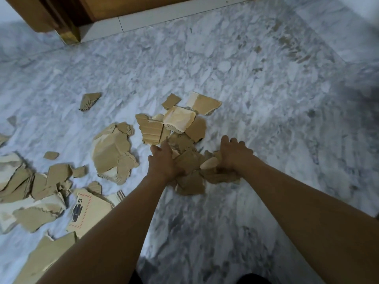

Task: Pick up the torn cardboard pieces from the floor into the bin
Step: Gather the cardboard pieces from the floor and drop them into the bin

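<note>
Head view, looking down: grey-white marbled floor (256,89) fills nearly everything, with a wooden door (61,17) and a pale skirting strip (143,19) along the top edge. Two bare forearms reach in from the bottom, left forearm (114,222) and right forearm (297,201), and they converge mid-frame.

Cardboard is scattered across the left and centre of the floor. Biggest spread is the pile (41,187) at the left edge, torn brown slabs lying over each other. Just below it lies a printed piece (92,208): red dashed border, a black pictogram, and lettering that starts with "U"; the rest is too blurred to read, and the left forearm covers its lower right corner. Next comes a folded chunk (110,152), sitting alone between the pile and the hands. Beyond the hands sits a cluster (180,119) of paler, white-faced pieces, touching one another.

Now the action: a heap (190,160) of brown pieces is caught between both hands on the floor. Left hand (162,163) grips its left side, fingers dug in under the pieces. Right hand (233,155) clamps the right side, fingers curled down over the edge.

Smaller bits: one scrap (90,101) well apart at upper left, and a tiny scrap (51,155) just above the pile.
</note>
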The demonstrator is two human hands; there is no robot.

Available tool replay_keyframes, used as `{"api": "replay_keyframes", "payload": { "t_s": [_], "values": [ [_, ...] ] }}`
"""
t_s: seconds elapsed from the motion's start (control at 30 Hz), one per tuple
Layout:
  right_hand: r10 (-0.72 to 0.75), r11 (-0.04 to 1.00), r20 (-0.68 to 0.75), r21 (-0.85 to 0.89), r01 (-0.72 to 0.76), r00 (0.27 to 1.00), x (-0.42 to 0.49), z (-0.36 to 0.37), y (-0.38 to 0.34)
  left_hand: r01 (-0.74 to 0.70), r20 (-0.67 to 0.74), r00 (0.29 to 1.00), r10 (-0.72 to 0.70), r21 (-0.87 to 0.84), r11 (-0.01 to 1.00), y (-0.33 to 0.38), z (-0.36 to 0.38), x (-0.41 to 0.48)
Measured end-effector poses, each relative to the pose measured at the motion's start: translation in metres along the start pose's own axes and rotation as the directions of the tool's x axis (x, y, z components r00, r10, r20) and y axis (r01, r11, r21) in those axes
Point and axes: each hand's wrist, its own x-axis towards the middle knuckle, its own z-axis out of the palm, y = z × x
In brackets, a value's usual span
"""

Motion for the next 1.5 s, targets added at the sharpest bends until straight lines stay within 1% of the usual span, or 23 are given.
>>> {"api": "replay_keyframes", "payload": {
  "t_s": [0.03, 0.1, 0.17, 0.27, 0.33, 0.4, 0.47, 0.5, 0.57, 0.63, 0.67, 0.73, 0.8, 0.9, 0.97, 1.03, 1.07, 1.13, 1.17, 1.23, 1.3, 1.33, 1.5],
  "values": [
    [0.012, 1.0, 0.036, 0.021, -0.013, 0.999, 0.002, 0.001, 0.003, 0.01, -0.004, 1.0, -0.01, -0.063, 0.998, 0.001, -0.001, 0.0],
    [0.006, 1.0, 0.092, 0.03, -0.009, 0.996, 0.005, 0.002, 0.005, 0.011, 0.028, 1.0, -0.009, -0.073, 0.997, 0.002, -0.005, 0.002],
    [-0.033, 0.998, 0.132, 0.064, 0.025, 0.991, 0.007, 0.004, 0.006, 0.014, 0.044, 0.999, -0.014, 0.011, 1.0, 0.001, -0.006, 0.005],
    [-0.103, 0.985, 0.185, 0.155, 0.075, 0.977, 0.006, 0.003, 0.006, 0.058, 0.014, 0.998, -0.061, 0.163, 0.985, 0.006, -0.01, 0.007],
    [-0.126, 0.979, 0.21, 0.184, 0.088, 0.969, 0.004, -0.001, 0.01, 0.036, 0.015, 0.999, -0.039, 0.174, 0.984, 0.007, -0.014, 0.01],
    [-0.116, 0.972, 0.207, 0.225, 0.068, 0.972, -0.002, -0.008, 0.016, 0.01, 0.048, 0.999, -0.017, 0.138, 0.99, 0.004, -0.016, 0.015],
    [-0.09, 0.965, 0.216, 0.262, 0.031, 0.972, -0.005, -0.016, 0.026, 0.037, 0.107, 0.993, -0.044, 0.06, 0.997, -0.001, -0.016, 0.018],
    [-0.073, 0.961, 0.209, 0.276, 0.013, 0.975, -0.006, -0.021, 0.03, 0.033, 0.139, 0.99, -0.039, 0.047, 0.998, -0.002, -0.016, 0.017],
    [-0.068, 0.955, 0.165, 0.298, 0.016, 0.984, -0.01, -0.033, 0.031, -0.051, 0.186, 0.982, 0.033, 0.093, 0.994, -0.004, -0.026, 0.017],
    [-0.078, 0.954, 0.173, 0.298, 0.024, 0.982, -0.01, -0.04, 0.029, -0.126, 0.237, 0.966, 0.107, 0.07, 0.99, -0.006, -0.041, 0.018],
    [-0.084, 0.953, 0.183, 0.302, 0.026, 0.98, -0.013, -0.044, 0.026, -0.124, 0.28, 0.953, 0.115, 0.016, 0.992, -0.008, -0.051, 0.018],
    [-0.095, 0.937, 0.221, 0.35, 0.012, 0.971, -0.023, -0.051, 0.017, -0.041, 0.376, 0.922, 0.093, -0.145, 0.989, -0.01, -0.076, 0.016],
    [-0.122, 0.931, 0.297, 0.365, 0.006, 0.947, -0.034, -0.055, 0.003, -0.001, 0.395, 0.914, 0.098, -0.237, 0.971, -0.011, -0.107, 0.013],
    [-0.202, 0.959, 0.315, 0.256, 0.122, 0.928, -0.042, -0.057, -0.023, 0.022, 0.368, 0.926, 0.087, -0.283, 0.959, -0.013, -0.147, 0.016],
    [-0.215, 0.96, 0.286, 0.239, 0.148, 0.934, -0.038, -0.055, -0.038, 0.005, 0.337, 0.938, 0.079, -0.241, 0.97, -0.018, -0.16, 0.023],
    [-0.222, 0.957, 0.273, 0.243, 0.156, 0.936, -0.035, -0.052, -0.051, -0.046, 0.352, 0.932, 0.084, -0.115, 0.992, -0.024, -0.164, 0.027],
    [-0.226, 0.961, 0.276, 0.217, 0.169, 0.934, -0.035, -0.048, -0.057, -0.076, 0.372, 0.925, 0.083, -0.034, 0.997, -0.026, -0.162, 0.028],
    [-0.262, 0.964, 0.266, 0.119, 0.239, 0.928, -0.034, -0.034, -0.074, -0.133, 0.418, 0.906, 0.068, 0.127, 0.983, -0.034, -0.156, 0.031],
    [-0.296, 0.955, 0.24, 0.062, 0.29, 0.924, -0.035, -0.025, -0.082, -0.144, 0.44, 0.897, 0.055, 0.172, 0.975, -0.038, -0.153, 0.032],
    [-0.408, 0.907, 0.117, -0.061, 0.417, 0.905, -0.035, -0.004, -0.095, -0.153, 0.466, 0.884, 0.043, 0.202, 0.967, -0.046, -0.147, 0.035],
    [-0.537, 0.828, -0.001, -0.19, 0.527, 0.843, -0.032, 0.01, -0.104, -0.161, 0.464, 0.884, 0.051, 0.201, 0.966, -0.056, -0.143, 0.039],
    [-0.578, 0.794, -0.017, -0.245, 0.557, 0.816, -0.029, 0.011, -0.108, -0.166, 0.46, 0.886, 0.059, 0.197, 0.966, -0.06, -0.143, 0.041],
    [-0.623, 0.666, 0.11, -0.445, 0.599, 0.775, -0.013, -0.003, -0.129, -0.178, 0.44, 0.895, 0.074, 0.202, 0.963, -0.079, -0.148, 0.05]
  ]
}}
